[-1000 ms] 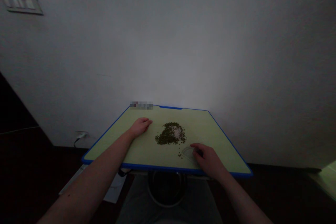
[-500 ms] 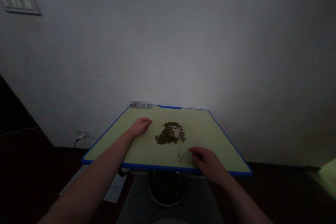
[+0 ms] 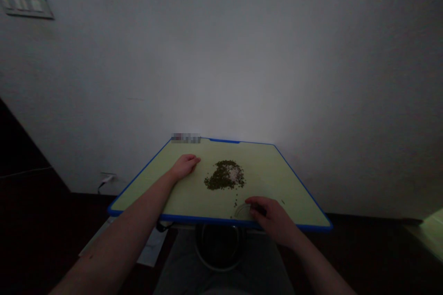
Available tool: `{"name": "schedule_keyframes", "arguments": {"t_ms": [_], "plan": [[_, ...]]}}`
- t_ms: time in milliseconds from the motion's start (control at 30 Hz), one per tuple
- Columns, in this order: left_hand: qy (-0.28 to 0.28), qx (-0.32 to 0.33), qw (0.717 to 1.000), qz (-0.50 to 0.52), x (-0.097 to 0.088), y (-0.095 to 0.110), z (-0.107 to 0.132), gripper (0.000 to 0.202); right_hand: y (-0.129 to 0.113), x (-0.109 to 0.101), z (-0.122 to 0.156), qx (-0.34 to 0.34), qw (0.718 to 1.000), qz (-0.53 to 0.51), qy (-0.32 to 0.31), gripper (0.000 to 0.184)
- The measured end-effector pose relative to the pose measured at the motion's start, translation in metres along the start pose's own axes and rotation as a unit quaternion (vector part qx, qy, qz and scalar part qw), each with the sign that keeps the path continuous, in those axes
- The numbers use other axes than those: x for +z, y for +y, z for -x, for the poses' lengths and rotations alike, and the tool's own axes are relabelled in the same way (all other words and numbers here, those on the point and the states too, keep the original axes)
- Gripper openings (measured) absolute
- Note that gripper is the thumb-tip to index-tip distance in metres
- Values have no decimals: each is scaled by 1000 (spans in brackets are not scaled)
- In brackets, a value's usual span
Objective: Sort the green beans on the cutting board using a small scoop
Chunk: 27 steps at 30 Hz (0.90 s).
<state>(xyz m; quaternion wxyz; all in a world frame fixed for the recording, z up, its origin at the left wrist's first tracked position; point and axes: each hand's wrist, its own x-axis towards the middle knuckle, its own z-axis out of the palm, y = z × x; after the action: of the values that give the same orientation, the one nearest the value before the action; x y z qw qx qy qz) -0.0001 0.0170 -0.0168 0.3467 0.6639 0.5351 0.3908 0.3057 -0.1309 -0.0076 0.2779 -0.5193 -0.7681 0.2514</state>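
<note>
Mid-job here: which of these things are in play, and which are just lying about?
In use: left hand, right hand, clear dish it touches, heap of green seeds, green board.
Lying about: round bowl below the board, papers on the floor, wall plug, switch plate.

V. dim, grainy; light pools mid-frame (corners near black).

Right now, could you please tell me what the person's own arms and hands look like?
The left hand and right hand are bare, with no gloves. The left forearm and right forearm are bare too, with no sleeve showing down to the picture's lower edge. I can make out no ring, watch, strap or marking, though the dim light could hide small details.
</note>
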Motion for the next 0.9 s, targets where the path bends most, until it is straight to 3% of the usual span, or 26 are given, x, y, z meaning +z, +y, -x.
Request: {"name": "schedule_keyframes", "arguments": {"t_ms": [433, 900], "plan": [[11, 9, 1000, -27, -1, 1, 1, 38, -12, 8, -16, -30, 999, -1, 24, 29], [-3, 6, 1000, -1, -1, 5, 2, 38, -12, 15, -16, -47, 998, -28, -19, 29]]}}
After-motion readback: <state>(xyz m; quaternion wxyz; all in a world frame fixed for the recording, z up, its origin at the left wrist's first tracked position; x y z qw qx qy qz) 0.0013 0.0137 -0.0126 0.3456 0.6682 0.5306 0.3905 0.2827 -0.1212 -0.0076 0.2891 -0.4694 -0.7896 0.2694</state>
